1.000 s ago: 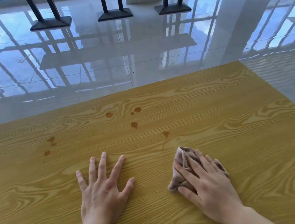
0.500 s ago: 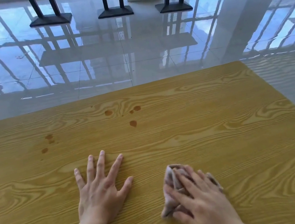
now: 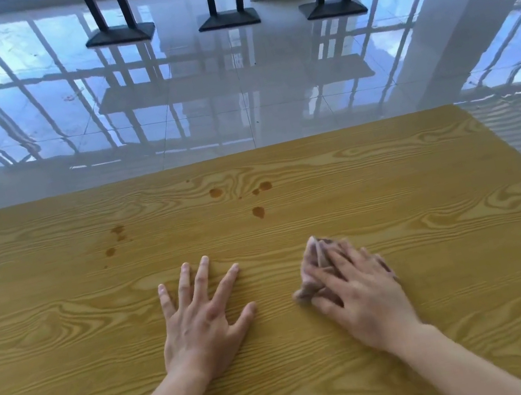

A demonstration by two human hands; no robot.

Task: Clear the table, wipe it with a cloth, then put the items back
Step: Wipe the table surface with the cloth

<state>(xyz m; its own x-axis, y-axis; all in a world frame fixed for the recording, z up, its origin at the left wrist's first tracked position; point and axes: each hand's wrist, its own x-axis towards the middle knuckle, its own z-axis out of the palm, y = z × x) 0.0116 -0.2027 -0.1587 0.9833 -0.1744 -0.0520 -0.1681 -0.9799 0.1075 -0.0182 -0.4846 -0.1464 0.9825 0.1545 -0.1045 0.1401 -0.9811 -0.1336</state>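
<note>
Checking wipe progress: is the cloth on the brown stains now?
No, the cloth under the right hand sits well short of the brown stains.

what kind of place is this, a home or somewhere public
Probably a canteen or café-style hall, not a home: a long wood-grain table, black pedestal table bases further off, and a broad, glossy tiled floor.
</note>
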